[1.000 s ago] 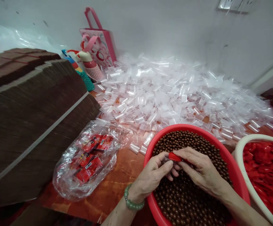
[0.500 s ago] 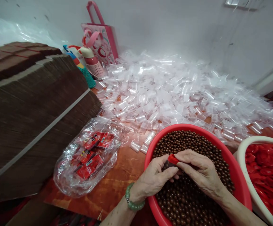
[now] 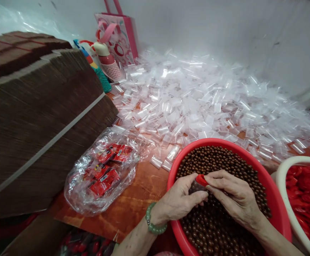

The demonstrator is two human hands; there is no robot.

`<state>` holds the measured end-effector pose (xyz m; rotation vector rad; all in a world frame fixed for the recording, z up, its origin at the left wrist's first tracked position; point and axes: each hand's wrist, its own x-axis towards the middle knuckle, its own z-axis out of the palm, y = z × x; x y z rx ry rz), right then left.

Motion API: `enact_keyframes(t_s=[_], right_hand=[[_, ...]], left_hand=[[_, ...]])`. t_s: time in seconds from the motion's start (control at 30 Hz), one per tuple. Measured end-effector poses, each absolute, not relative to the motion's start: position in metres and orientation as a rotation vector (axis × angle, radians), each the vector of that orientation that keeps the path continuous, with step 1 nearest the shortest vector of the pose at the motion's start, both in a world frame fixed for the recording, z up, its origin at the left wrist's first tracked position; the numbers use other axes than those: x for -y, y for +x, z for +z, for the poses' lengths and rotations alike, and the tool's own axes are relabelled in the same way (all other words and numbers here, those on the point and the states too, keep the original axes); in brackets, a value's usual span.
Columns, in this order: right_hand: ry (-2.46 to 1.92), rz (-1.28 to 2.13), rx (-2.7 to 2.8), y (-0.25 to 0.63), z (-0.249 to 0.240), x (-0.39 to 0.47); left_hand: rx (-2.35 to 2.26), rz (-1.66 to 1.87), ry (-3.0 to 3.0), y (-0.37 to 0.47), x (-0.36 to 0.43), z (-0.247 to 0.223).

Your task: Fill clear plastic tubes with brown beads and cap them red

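Observation:
My left hand (image 3: 177,201), with a green bead bracelet (image 3: 156,229) at the wrist, is closed around a small dark container (image 3: 194,186). What fills the container cannot be made out. A red cap (image 3: 201,180) sits at its upper end, and the fingertips of my right hand (image 3: 232,195) pinch and press on it. Both hands are over a red tub (image 3: 281,209) full of shiny round brown balls (image 3: 219,156). Right of it, a white tub (image 3: 279,183) holds many glossy red pieces (image 3: 304,192).
Small clear plastic sleeves (image 3: 192,99) form a wide heap behind the red tub. Red packets (image 3: 106,183) lie in a clear bag on the left. Strapped brown cardboard (image 3: 37,117) towers beside it. A bottle (image 3: 104,53) and a pink bag (image 3: 129,35) stand against the wall.
The view has shifted, so the surroundings appear a little farther right, and those at the back higher. Both hands keep their hold on the container and its red cap over the tub.

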<state>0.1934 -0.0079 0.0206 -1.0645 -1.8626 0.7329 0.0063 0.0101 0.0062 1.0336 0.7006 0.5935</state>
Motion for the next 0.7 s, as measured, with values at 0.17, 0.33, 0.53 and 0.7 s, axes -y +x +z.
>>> enact_keyframes(t_s=[0.17,0.33,0.53,0.7], right_hand=[[-1.046,0.729,1.845,0.1886,0.0205,0.0075],[-1.068,0.705,1.857,0.1905,0.0190,0.0107],[-1.086,0.696,1.871,0.1919,0.0175,0.0112],[-1.095,0.640,1.929,0.1905,0.0180,0.0085]], left_hand=[[-0.673,0.600,1.001,0.0067,-0.0114,0.0074],[-0.697,0.586,1.015,0.0068,-0.0113,0.0043],[-0.796,0.616,1.111,0.0075,-0.0097,0.0030],[-0.853,0.622,1.221,0.0067,-0.0083,0.0064]])
